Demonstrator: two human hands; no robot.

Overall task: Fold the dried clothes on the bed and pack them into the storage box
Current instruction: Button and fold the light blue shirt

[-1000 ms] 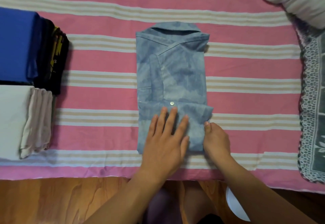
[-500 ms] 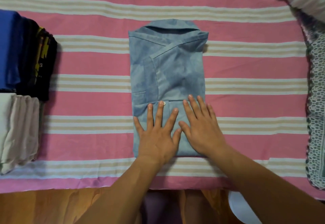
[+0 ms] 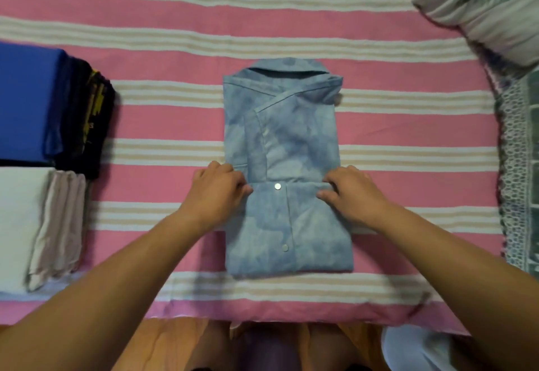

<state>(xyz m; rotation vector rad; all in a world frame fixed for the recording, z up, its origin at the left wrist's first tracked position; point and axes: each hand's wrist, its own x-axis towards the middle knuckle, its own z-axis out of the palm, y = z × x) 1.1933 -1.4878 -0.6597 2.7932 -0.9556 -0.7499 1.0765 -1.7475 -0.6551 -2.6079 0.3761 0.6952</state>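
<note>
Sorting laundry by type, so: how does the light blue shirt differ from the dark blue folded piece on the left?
The light blue shirt is mottled, with a collar and snaps; the dark blue piece is plain. The shirt lies alone mid-bed, gripped by both the left hand and right hand; the dark blue piece sits untouched beside other folded clothes. Both are folded.

Domestic bedroom, viewed from above. The setting was a bed covered by a pink sheet with cream and beige stripes [image 3: 175,125], its near edge hanging over a warm orange-brown wooden floor [image 3: 175,344]. A rumpled pale grey-green pillow [image 3: 481,0] lay at the far right corner (beside it, a lace-edged patterned green cloth [image 3: 522,172]). Folded household laundry was stacked at the left: a blue folded garment [image 3: 26,102], a black printed one [image 3: 87,125] and pale beige folded cloths [image 3: 58,225].
</note>
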